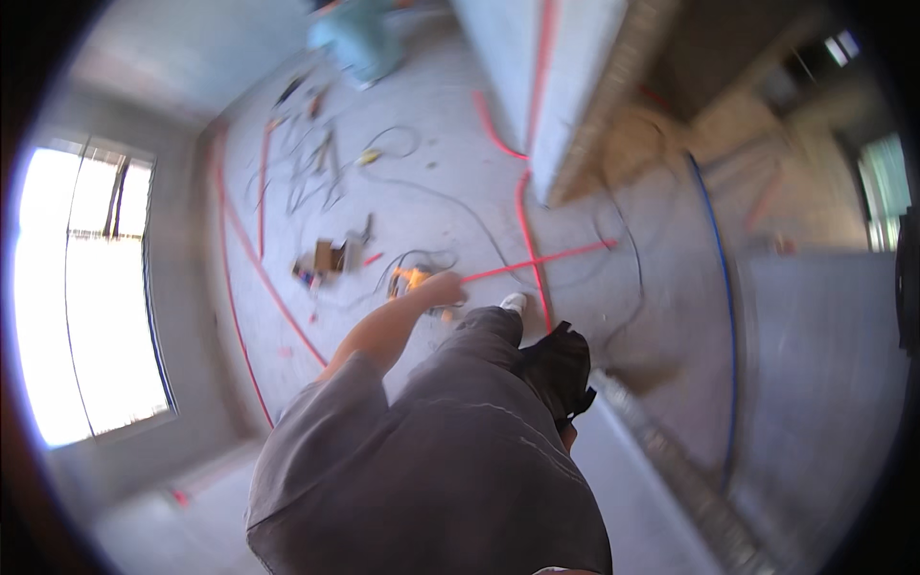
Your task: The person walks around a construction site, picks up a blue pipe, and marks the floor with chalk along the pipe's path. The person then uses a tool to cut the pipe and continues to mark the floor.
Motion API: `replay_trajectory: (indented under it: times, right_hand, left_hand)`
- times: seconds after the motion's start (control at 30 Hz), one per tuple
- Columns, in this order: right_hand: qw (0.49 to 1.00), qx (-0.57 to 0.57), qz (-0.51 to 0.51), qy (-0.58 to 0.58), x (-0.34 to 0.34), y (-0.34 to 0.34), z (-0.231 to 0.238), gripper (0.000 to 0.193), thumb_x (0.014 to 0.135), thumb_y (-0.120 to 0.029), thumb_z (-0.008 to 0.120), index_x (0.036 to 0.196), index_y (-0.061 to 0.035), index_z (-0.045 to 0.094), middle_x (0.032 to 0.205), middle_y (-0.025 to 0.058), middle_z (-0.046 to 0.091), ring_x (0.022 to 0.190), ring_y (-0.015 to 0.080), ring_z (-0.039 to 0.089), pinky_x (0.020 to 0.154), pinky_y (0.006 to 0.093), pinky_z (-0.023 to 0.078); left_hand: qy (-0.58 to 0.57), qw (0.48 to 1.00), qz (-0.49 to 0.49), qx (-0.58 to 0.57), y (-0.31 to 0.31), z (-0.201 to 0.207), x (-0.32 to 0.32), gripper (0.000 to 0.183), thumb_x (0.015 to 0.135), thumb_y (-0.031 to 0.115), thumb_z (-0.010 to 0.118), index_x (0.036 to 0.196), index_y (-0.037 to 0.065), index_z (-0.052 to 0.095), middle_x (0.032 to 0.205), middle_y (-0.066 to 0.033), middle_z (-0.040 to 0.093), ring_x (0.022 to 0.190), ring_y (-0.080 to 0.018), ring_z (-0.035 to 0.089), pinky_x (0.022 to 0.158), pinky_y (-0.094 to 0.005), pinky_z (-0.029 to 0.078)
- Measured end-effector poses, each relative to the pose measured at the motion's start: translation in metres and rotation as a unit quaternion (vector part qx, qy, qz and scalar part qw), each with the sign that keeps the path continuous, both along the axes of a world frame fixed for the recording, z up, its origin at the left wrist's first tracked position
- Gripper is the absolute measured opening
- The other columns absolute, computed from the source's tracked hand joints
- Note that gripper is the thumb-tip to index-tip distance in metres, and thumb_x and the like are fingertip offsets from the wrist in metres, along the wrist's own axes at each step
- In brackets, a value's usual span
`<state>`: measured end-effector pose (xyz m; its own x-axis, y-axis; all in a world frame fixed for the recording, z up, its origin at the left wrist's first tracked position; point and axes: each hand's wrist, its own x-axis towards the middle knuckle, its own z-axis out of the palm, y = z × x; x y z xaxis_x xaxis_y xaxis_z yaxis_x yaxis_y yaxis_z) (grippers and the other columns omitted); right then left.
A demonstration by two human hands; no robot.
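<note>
My left hand hangs in front of me at the left, smeared by motion, so its fingers do not read clearly. Close to it, a straight red pipe runs off to the right; I cannot tell whether the hand holds or touches it. Behind the hand, an orange power tool with a dark cable sits on the floor. A black bag with straps hangs at my right side. Only a scrap of skin of my right arm shows below the bag; the right hand and its fingers are hidden.
More red pipes cross the floor, and a blue pipe runs along the right. Cables, an open cardboard box and tools lie ahead left. A wall end juts in. A person in light blue is at the far end.
</note>
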<state>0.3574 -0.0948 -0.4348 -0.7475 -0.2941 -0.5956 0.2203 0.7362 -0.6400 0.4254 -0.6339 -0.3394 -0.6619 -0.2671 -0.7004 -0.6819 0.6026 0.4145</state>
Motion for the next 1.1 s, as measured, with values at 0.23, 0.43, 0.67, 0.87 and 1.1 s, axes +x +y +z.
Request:
replay_trajectory:
  times: [0.23, 0.43, 0.67, 0.87, 1.1]
  right_hand:
    - [0.776, 0.034, 0.585, 0.235, -0.285, 0.006, -0.081, 0.015, 0.084, -0.017, 0.061, 0.095, -0.0082, 0.064, 0.077, 0.0137, 0.065, 0.069, 0.0320, 0.064, 0.057, 0.0413, 0.047]
    - [0.940, 0.149, 0.250, -0.177, -0.447, -0.152, -0.032, 0.015, 0.088, -0.020, 0.062, 0.094, -0.0071, 0.057, 0.074, 0.0089, 0.055, 0.046, 0.0185, 0.042, 0.038, 0.0307, 0.029]
    - [0.950, 0.141, 0.196, -0.200, -0.506, -0.286, 0.019, 0.020, 0.090, -0.023, 0.061, 0.099, -0.0090, 0.052, 0.073, 0.0048, 0.051, 0.042, 0.0122, 0.033, 0.037, 0.0274, 0.024]
    - [0.867, 0.191, 0.424, -0.182, -0.388, -0.355, 0.027, 0.019, 0.091, -0.024, 0.059, 0.102, -0.0094, 0.054, 0.072, 0.0043, 0.053, 0.047, 0.0116, 0.037, 0.041, 0.0285, 0.028]
    - [0.775, 0.197, 0.587, -0.129, -0.174, -0.434, 0.045, 0.018, 0.090, -0.025, 0.061, 0.088, -0.0074, 0.057, 0.066, 0.0038, 0.053, 0.042, 0.0112, 0.039, 0.036, 0.0285, 0.030]
  left_hand:
    - [0.085, 0.911, 0.401, -0.052, 0.067, 0.009, 0.049, 0.038, 0.071, 0.034, 0.062, 0.084, -0.002, 0.068, 0.082, -0.0222, 0.067, 0.082, -0.0381, 0.066, 0.074, -0.0437, 0.052]
    - [-0.078, 0.826, 0.549, -0.101, 0.249, -0.033, 0.109, 0.028, 0.073, 0.027, 0.064, 0.083, 0.002, 0.069, 0.086, -0.0213, 0.069, 0.078, -0.0373, 0.067, 0.070, -0.0446, 0.053]
    - [-0.085, 0.589, 0.803, 0.028, 0.393, 0.026, 0.051, 0.035, 0.070, 0.027, 0.071, 0.090, -0.003, 0.070, 0.090, -0.0216, 0.070, 0.081, -0.0332, 0.068, 0.074, -0.0401, 0.054]
    - [-0.044, 0.377, 0.923, 0.061, 0.483, -0.026, 0.041, 0.041, 0.066, 0.029, 0.075, 0.085, -0.006, 0.070, 0.083, -0.0229, 0.069, 0.076, -0.0299, 0.067, 0.072, -0.0382, 0.053]
    - [0.004, 0.286, 0.952, 0.104, 0.513, -0.076, 0.096, 0.042, 0.067, 0.028, 0.073, 0.087, -0.008, 0.068, 0.087, -0.0239, 0.069, 0.080, -0.0311, 0.067, 0.072, -0.0401, 0.052]
